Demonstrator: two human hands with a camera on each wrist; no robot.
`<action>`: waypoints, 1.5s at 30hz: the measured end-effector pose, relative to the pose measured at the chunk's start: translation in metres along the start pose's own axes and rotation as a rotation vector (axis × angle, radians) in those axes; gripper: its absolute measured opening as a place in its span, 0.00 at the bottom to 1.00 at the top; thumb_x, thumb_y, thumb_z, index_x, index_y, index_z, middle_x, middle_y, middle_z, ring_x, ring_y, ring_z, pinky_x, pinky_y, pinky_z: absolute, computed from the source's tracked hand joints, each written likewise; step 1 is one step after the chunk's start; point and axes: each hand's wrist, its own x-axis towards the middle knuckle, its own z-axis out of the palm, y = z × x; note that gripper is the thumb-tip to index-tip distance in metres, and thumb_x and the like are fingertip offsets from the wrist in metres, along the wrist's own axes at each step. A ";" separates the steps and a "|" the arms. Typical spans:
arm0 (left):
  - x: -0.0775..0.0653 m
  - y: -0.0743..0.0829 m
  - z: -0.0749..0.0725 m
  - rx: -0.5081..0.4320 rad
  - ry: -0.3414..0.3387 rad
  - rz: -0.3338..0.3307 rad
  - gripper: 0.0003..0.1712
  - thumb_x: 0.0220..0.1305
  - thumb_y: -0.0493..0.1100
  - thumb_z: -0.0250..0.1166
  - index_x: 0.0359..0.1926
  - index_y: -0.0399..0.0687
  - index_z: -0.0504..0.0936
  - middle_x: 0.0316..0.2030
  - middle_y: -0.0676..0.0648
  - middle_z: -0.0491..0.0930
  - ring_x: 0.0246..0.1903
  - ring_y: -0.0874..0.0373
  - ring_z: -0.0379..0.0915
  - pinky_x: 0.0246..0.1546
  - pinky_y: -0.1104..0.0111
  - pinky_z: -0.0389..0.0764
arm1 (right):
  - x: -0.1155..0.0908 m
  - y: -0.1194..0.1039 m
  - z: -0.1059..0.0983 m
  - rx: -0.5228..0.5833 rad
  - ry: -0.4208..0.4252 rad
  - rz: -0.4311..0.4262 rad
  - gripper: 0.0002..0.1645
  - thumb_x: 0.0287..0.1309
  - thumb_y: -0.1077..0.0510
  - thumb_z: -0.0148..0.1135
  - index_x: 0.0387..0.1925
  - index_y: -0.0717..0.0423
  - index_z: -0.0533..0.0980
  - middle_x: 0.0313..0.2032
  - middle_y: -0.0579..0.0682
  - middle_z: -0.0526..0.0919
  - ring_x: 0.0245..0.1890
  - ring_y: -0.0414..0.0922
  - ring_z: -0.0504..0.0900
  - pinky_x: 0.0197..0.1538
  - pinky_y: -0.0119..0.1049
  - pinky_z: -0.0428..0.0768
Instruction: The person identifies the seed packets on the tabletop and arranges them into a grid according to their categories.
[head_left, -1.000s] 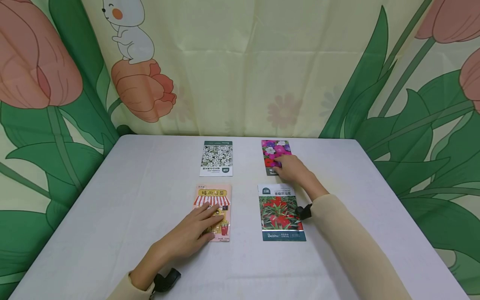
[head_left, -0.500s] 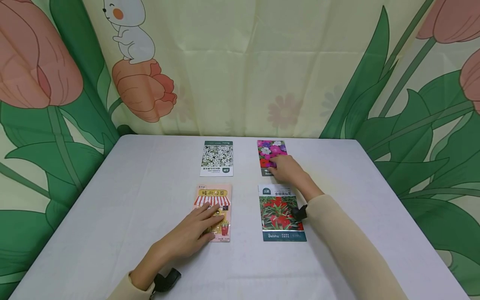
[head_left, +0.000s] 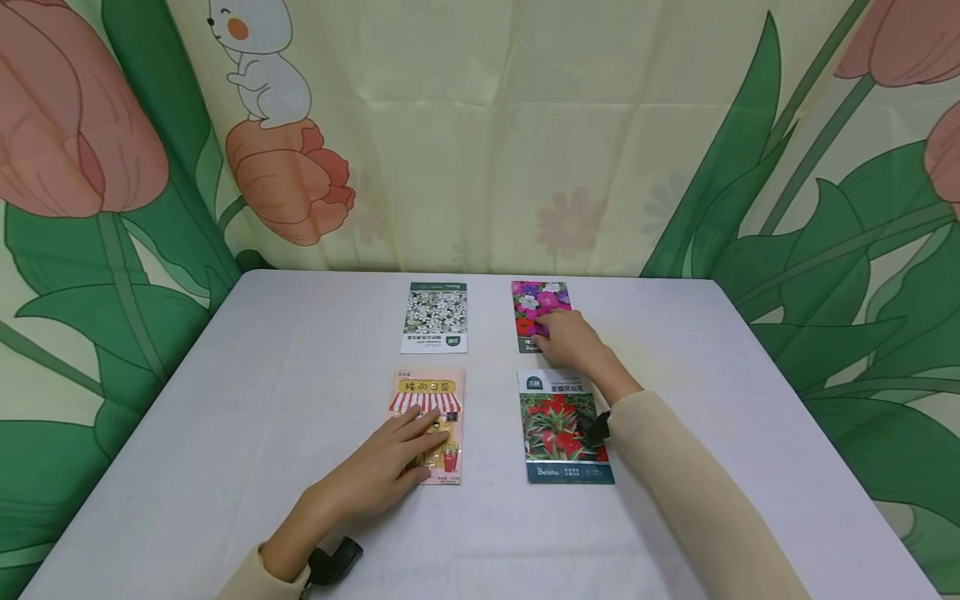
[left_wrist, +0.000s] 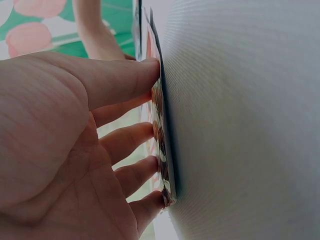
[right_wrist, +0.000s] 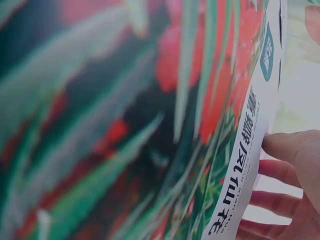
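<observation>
Four flat seed packets lie on the white table in two rows. My left hand [head_left: 375,467] rests with spread fingers on a pink seed packet [head_left: 424,402] at the near left; the left wrist view shows its fingertips and thumb [left_wrist: 150,72] against the packet. At the far right, my right hand [head_left: 573,340] touches a seed packet with purple and pink flowers [head_left: 529,302], its fingers covering the lower right part. Under the right wrist lies a seed packet with red flowers [head_left: 555,433], which fills much of the right wrist view.
A seed packet with small white flowers [head_left: 435,312] lies at the far left of the group, its print upside down. The white tablecloth [head_left: 225,400] reaches back to a curtain [head_left: 480,167] printed with tulips and a white animal.
My right hand has slid the purple-flower seed packet a little to the left, into line above the red-flower one. My left hand stays on the pink seed packet.
</observation>
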 end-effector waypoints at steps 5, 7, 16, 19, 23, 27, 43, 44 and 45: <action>0.000 0.000 0.000 -0.001 -0.001 -0.006 0.30 0.75 0.43 0.65 0.75 0.51 0.75 0.81 0.43 0.63 0.83 0.36 0.51 0.79 0.37 0.61 | 0.001 0.000 0.001 -0.015 0.000 0.004 0.32 0.75 0.48 0.61 0.70 0.63 0.76 0.68 0.64 0.81 0.72 0.65 0.75 0.77 0.61 0.72; 0.000 0.000 0.000 -0.003 -0.001 -0.008 0.30 0.75 0.43 0.65 0.75 0.51 0.75 0.81 0.43 0.63 0.83 0.36 0.51 0.80 0.37 0.61 | 0.002 0.000 0.001 -0.028 -0.003 0.005 0.32 0.75 0.47 0.60 0.70 0.63 0.75 0.68 0.64 0.80 0.72 0.65 0.75 0.77 0.61 0.71; 0.001 0.000 0.000 -0.002 -0.003 -0.012 0.29 0.76 0.44 0.64 0.75 0.52 0.75 0.82 0.43 0.62 0.83 0.36 0.51 0.80 0.38 0.61 | 0.002 -0.001 0.002 -0.039 0.021 -0.004 0.32 0.75 0.47 0.60 0.70 0.63 0.76 0.67 0.64 0.81 0.71 0.66 0.75 0.77 0.62 0.71; 0.001 0.000 0.000 -0.002 -0.007 -0.017 0.30 0.76 0.44 0.65 0.75 0.53 0.75 0.82 0.44 0.62 0.83 0.37 0.51 0.79 0.38 0.62 | 0.002 -0.001 0.003 -0.031 0.025 -0.008 0.32 0.75 0.47 0.61 0.69 0.63 0.76 0.67 0.65 0.81 0.71 0.66 0.75 0.78 0.62 0.69; 0.001 0.001 0.000 -0.005 -0.011 -0.020 0.30 0.76 0.44 0.65 0.76 0.53 0.75 0.82 0.44 0.62 0.84 0.37 0.50 0.79 0.37 0.62 | 0.002 -0.001 0.003 -0.014 0.019 0.002 0.32 0.75 0.47 0.61 0.70 0.64 0.76 0.69 0.66 0.79 0.72 0.66 0.74 0.78 0.63 0.68; 0.001 0.000 -0.001 -0.005 -0.011 -0.014 0.30 0.76 0.44 0.65 0.76 0.53 0.74 0.82 0.44 0.62 0.83 0.37 0.50 0.79 0.37 0.62 | 0.002 -0.003 0.002 -0.010 0.016 0.010 0.33 0.75 0.47 0.60 0.70 0.64 0.75 0.70 0.66 0.78 0.72 0.65 0.73 0.78 0.63 0.68; 0.003 0.002 0.002 -0.017 -0.022 -0.054 0.30 0.75 0.46 0.65 0.76 0.54 0.75 0.82 0.46 0.62 0.84 0.39 0.49 0.80 0.39 0.61 | -0.001 -0.004 0.000 0.011 0.011 0.021 0.32 0.74 0.47 0.61 0.70 0.63 0.75 0.71 0.67 0.75 0.70 0.70 0.72 0.75 0.65 0.72; 0.003 0.002 0.002 -0.017 -0.021 -0.053 0.30 0.75 0.46 0.65 0.76 0.54 0.75 0.82 0.46 0.62 0.84 0.39 0.49 0.80 0.39 0.61 | -0.001 -0.004 0.000 0.012 0.012 0.020 0.32 0.75 0.47 0.61 0.70 0.63 0.75 0.71 0.67 0.75 0.70 0.70 0.72 0.75 0.65 0.71; 0.002 0.002 0.002 -0.016 -0.020 -0.051 0.30 0.75 0.46 0.65 0.76 0.54 0.75 0.82 0.46 0.62 0.84 0.39 0.49 0.80 0.39 0.61 | -0.001 -0.004 0.000 0.012 0.013 0.020 0.32 0.75 0.47 0.61 0.70 0.63 0.75 0.71 0.68 0.75 0.70 0.70 0.72 0.75 0.65 0.71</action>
